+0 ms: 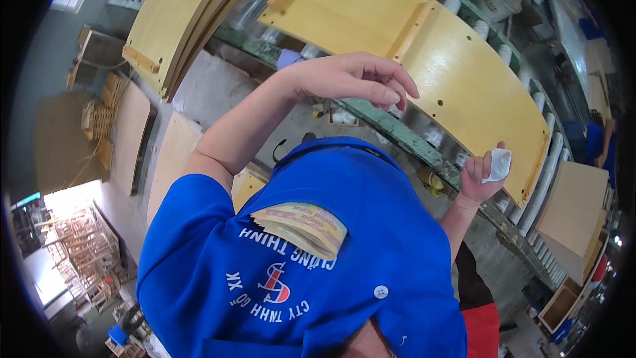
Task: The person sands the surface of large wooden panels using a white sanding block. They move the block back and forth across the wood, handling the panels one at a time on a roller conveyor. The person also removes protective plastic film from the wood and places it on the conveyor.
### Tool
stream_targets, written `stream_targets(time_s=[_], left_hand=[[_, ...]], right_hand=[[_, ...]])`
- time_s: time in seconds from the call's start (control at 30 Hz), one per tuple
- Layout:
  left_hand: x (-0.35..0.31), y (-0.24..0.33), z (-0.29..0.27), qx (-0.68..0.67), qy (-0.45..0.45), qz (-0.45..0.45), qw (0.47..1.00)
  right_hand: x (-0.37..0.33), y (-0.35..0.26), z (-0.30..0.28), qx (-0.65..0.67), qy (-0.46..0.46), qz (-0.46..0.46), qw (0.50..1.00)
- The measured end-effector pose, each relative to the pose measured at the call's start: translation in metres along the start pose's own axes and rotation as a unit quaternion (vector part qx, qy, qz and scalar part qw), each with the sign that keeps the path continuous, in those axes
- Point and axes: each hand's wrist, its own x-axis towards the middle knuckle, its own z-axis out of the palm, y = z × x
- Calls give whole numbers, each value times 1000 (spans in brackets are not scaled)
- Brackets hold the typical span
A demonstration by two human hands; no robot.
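My left hand point(354, 81) hangs above the near edge of a yellow wooden panel point(457, 73), its fingers loosely bent and apart, with nothing seen in them. The panel has a glossy face, a curved far side, cross strips and several dark holes. It lies on a roller conveyor point(397, 126) with a green frame. At the panel's right end, my right hand point(478, 179) is closed on a small folded white sheet point(497, 164); whether it is paper or cloth I cannot tell. Whether this hand touches the panel is unclear.
More curved yellow panels point(179, 13) stand stacked at the upper left. Cardboard point(573, 205) lies beside the conveyor at right. Wooden boards point(132, 136) and stacked wooden frames point(79, 252) are at left. Another person in blue point(589, 139) is at the far right.
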Motion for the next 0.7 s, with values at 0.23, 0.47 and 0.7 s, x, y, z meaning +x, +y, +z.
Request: stream_targets(time_s=[0.23,0.47,0.7], left_hand=[[-63,60,4,94,-190,198,957],[-94,106,19,328,-225,149,905],[-116,109,-29,295,-143,61,943]], right_hand=[[-1,21,7,12,9,45,999],[21,42,25,8,-10,73,997],[19,65,31,6,25,64,998]])
